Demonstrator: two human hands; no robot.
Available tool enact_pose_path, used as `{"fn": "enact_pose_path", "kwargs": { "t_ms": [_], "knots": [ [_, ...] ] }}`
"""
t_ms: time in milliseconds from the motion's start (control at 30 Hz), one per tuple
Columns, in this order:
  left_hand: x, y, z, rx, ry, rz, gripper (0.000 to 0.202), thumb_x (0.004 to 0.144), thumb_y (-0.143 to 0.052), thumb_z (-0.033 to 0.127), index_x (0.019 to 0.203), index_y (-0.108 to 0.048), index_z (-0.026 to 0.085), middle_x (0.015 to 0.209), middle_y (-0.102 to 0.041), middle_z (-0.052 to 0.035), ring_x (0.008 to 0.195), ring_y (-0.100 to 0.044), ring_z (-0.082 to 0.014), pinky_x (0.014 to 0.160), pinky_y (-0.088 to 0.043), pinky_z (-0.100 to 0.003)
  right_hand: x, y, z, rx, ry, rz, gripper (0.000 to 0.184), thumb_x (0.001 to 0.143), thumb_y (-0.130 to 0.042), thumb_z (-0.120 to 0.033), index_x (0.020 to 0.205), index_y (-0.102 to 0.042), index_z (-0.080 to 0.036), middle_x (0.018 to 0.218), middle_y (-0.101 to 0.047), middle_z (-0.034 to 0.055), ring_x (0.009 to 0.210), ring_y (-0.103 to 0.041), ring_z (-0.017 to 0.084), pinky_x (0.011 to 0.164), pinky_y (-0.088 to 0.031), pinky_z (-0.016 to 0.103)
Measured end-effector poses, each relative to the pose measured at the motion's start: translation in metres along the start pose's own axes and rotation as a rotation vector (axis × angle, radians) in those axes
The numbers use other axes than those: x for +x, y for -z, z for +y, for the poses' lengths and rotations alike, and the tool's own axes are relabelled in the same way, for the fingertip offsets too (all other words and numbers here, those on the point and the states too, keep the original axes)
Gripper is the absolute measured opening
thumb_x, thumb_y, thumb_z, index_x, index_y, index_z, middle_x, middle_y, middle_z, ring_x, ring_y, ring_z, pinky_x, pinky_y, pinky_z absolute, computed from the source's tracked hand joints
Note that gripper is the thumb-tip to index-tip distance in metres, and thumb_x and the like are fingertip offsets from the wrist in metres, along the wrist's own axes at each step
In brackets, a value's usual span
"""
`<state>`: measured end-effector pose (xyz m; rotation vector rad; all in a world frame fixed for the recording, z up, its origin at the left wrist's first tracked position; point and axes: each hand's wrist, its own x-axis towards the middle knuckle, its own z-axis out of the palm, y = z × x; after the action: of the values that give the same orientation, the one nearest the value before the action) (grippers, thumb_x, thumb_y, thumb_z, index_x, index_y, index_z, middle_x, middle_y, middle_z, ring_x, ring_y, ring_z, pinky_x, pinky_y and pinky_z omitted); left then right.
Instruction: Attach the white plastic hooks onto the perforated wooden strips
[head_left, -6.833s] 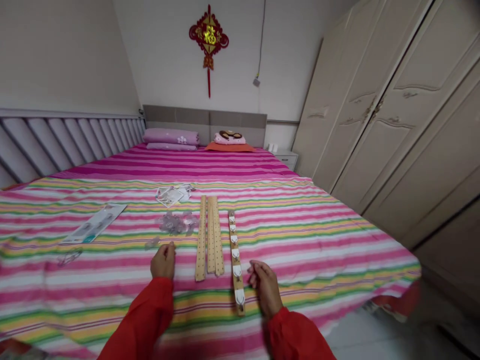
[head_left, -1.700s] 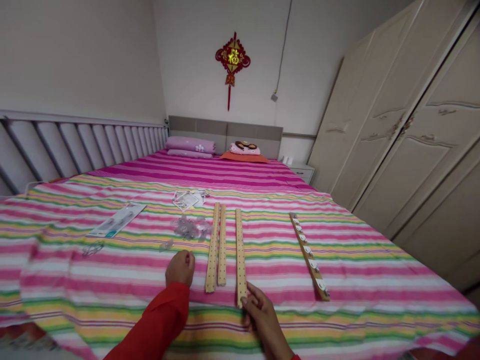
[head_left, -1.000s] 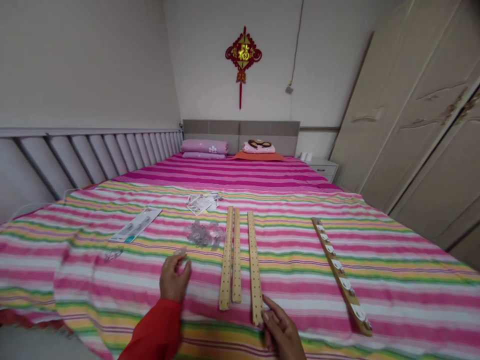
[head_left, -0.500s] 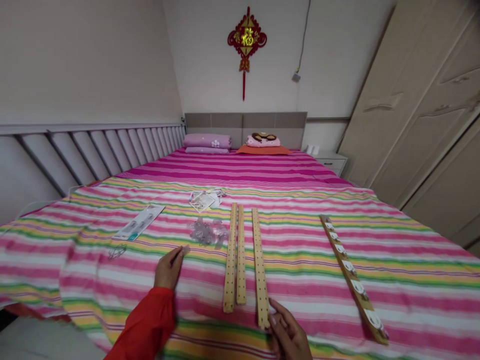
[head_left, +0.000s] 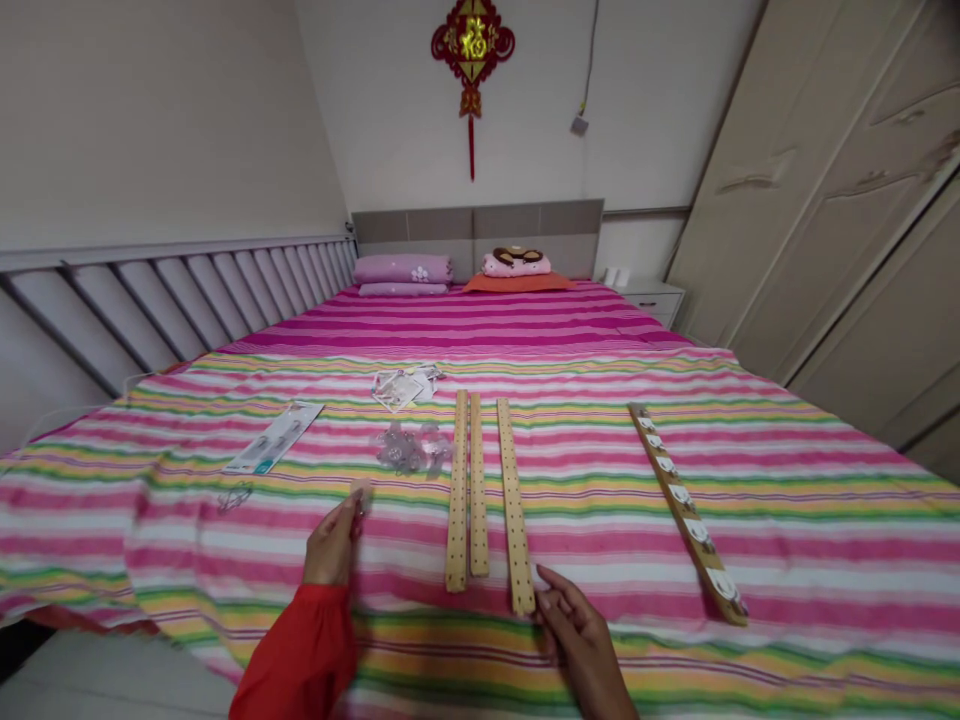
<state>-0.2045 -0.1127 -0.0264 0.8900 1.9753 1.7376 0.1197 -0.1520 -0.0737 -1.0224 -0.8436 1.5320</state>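
Observation:
My left hand (head_left: pixel 330 545) pinches a small clear adhesive hook (head_left: pixel 362 490) with a dark metal-looking bit, held up over the striped bedspread. Just beyond it lies a pile of similar clear hooks (head_left: pixel 405 450). Three perforated wooden strips lie lengthwise: a left strip (head_left: pixel 457 500), a shorter middle strip (head_left: pixel 478 500) and a right strip (head_left: pixel 514 500). Beside the near end of the right strip is my right hand (head_left: pixel 574 625), its thumb and forefinger apart. Its fingertips are at the strip's edge; whether they touch it I cannot tell.
On the right lies a wooden strip with several white hooks (head_left: pixel 686 505). To the left are a long packaged card (head_left: pixel 276 438) and a small tangle of wire-like pieces (head_left: pixel 235 496). More packets (head_left: pixel 405 388) lie beyond the pile. A railing (head_left: pixel 187 300) borders the bed's left side.
The view has shifted, so everything sits a little higher in the picture. My left hand has raised the clear hook and turned it upright. My right hand stays by the right strip's near end.

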Motion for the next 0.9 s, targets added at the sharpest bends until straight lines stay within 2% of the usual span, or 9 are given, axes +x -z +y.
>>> {"fn": "enact_pose_path", "kwargs": {
  "t_ms": [67, 100, 200, 300, 400, 467, 600, 733, 900],
  "knots": [
    [-0.019, -0.003, 0.017, -0.344, 0.324, -0.093, 0.026, 0.075, -0.064, 0.03, 0.095, -0.071, 0.015, 0.063, -0.063, 0.0004, 0.051, -0.053, -0.0055, 0.046, -0.042, -0.015, 0.0, -0.001, -0.002, 0.013, -0.003, 0.011, 0.058, 0.063, -0.077, -0.051, 0.107, -0.064, -0.015, 0.057, -0.059, -0.001, 0.036, -0.041, 0.007, 0.036, -0.03, 0.02],
    [-0.028, -0.005, 0.027, -0.442, 0.42, -0.145, 0.024, 0.074, -0.066, 0.027, 0.094, -0.071, 0.016, 0.059, -0.059, 0.0028, 0.047, -0.048, -0.0033, 0.044, -0.04, -0.012, -0.001, -0.001, -0.003, 0.019, -0.001, 0.023, 0.057, 0.062, -0.077, -0.051, 0.105, -0.064, -0.016, 0.057, -0.059, -0.0011, 0.036, -0.04, 0.007, 0.035, -0.03, 0.02],
    [-0.056, -0.015, 0.052, -0.575, 0.545, -0.28, 0.021, 0.073, -0.066, 0.017, 0.094, -0.07, 0.015, 0.065, -0.059, 0.0019, 0.05, -0.048, -0.0022, 0.044, -0.039, -0.01, -0.002, -0.001, -0.008, 0.026, 0.01, 0.087, 0.049, 0.063, -0.076, -0.05, 0.098, -0.066, -0.016, 0.057, -0.058, -0.0023, 0.036, -0.039, 0.005, 0.034, -0.028, 0.018],
    [-0.084, -0.03, 0.062, -0.613, 0.631, -0.384, 0.02, 0.072, -0.068, 0.018, 0.092, -0.07, 0.015, 0.065, -0.057, 0.0016, 0.054, -0.051, -0.0037, 0.047, -0.043, -0.011, -0.006, -0.004, -0.019, 0.005, 0.045, 0.11, 0.042, 0.065, -0.075, -0.05, 0.087, -0.068, -0.016, 0.054, -0.055, -0.0033, 0.037, -0.038, 0.005, 0.035, -0.026, 0.017],
    [-0.113, -0.049, 0.061, -0.615, 0.672, -0.479, 0.02, 0.066, -0.074, 0.026, 0.081, -0.07, 0.014, 0.062, -0.056, 0.002, 0.056, -0.051, -0.0053, 0.051, -0.046, -0.014, -0.009, -0.011, -0.032, -0.053, 0.059, 0.059, 0.038, 0.066, -0.073, -0.05, 0.079, -0.068, -0.015, 0.055, -0.057, -0.0019, 0.038, -0.04, 0.005, 0.035, -0.027, 0.017],
    [-0.132, -0.059, 0.058, -0.58, 0.644, -0.536, 0.027, 0.06, -0.078, 0.03, 0.079, -0.07, 0.013, 0.064, -0.057, 0.0014, 0.058, -0.052, -0.0063, 0.054, -0.047, -0.016, -0.011, -0.016, -0.038, -0.079, 0.038, 0.009, 0.04, 0.066, -0.073, -0.053, 0.076, -0.067, -0.015, 0.057, -0.06, -0.0008, 0.036, -0.041, 0.004, 0.035, -0.028, 0.017],
    [-0.159, -0.072, 0.05, -0.486, 0.613, -0.628, 0.038, 0.052, -0.081, 0.039, 0.076, -0.07, 0.012, 0.062, -0.057, 0.0014, 0.057, -0.05, -0.0066, 0.053, -0.044, -0.017, -0.016, -0.021, -0.037, -0.093, 0.009, -0.022, 0.044, 0.063, -0.072, -0.057, 0.073, -0.064, -0.015, 0.059, -0.061, -0.0009, 0.032, -0.043, 0.005, 0.032, -0.031, 0.018],
    [-0.173, -0.076, 0.04, -0.477, 0.632, -0.675, 0.037, 0.053, -0.079, 0.047, 0.061, -0.064, 0.014, 0.057, -0.052, 0.0032, 0.054, -0.047, -0.0058, 0.05, -0.042, -0.017, -0.019, -0.02, -0.031, -0.067, -0.028, -0.01, 0.042, 0.063, -0.072, -0.055, 0.07, -0.062, -0.015, 0.056, -0.059, -0.0022, 0.033, -0.046, 0.006, 0.032, -0.032, 0.018],
    [-0.177, -0.083, 0.037, -0.425, 0.577, -0.742, 0.035, 0.059, -0.075, 0.048, 0.062, -0.064, 0.014, 0.059, -0.052, 0.0024, 0.056, -0.048, -0.0069, 0.053, -0.044, -0.017, -0.015, -0.021, -0.031, -0.038, -0.036, -0.02, 0.039, 0.063, -0.073, -0.053, 0.069, -0.061, -0.016, 0.057, -0.06, -0.0025, 0.032, -0.044, 0.006, 0.031, -0.03, 0.018]
  ]
}}
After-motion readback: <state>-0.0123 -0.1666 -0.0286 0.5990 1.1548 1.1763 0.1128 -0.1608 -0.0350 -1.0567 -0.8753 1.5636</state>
